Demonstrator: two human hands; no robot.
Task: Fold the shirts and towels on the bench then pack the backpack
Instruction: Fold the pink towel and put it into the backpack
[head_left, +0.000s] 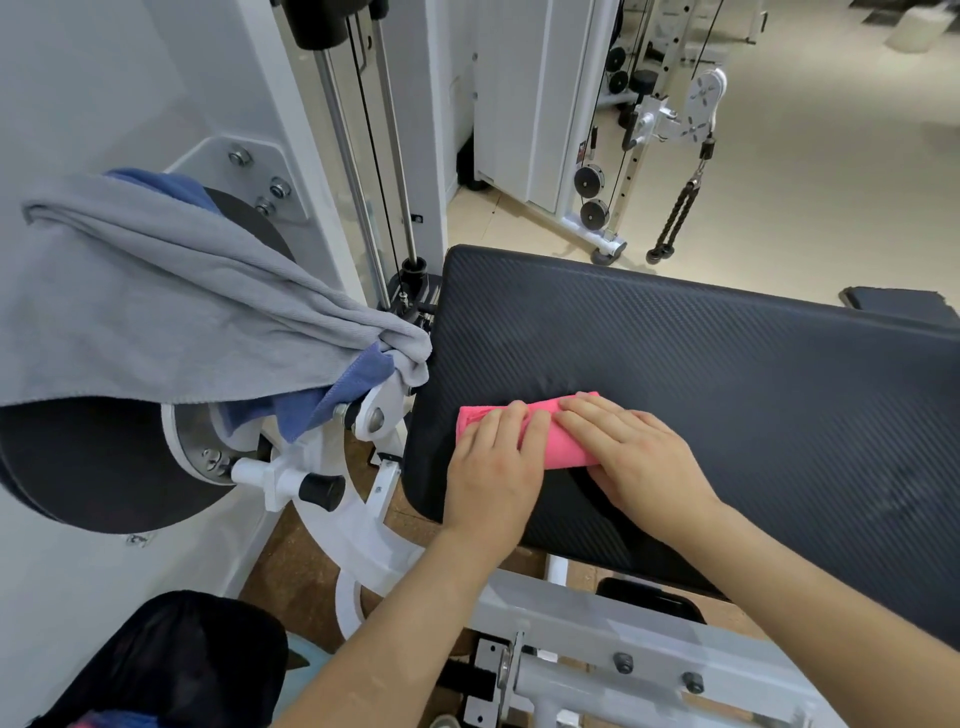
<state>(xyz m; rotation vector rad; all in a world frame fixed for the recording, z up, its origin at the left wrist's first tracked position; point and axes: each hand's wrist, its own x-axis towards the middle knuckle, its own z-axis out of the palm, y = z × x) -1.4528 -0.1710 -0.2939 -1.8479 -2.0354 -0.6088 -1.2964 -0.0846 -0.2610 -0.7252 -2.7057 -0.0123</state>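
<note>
Left hand (493, 467), right hand (644, 457) flat on soft pink towel roll (569, 449)

A single wide-angle camera is riding on the person's head, looking forward and down along both forearms. It is sitting close above the black padded worktop (701, 364), which is filling the right half of the frame. The left hand (493, 467) and right hand (639, 457) are lying near the centre, and the gym floor (831, 182) is stretching away at upper right.
</note>
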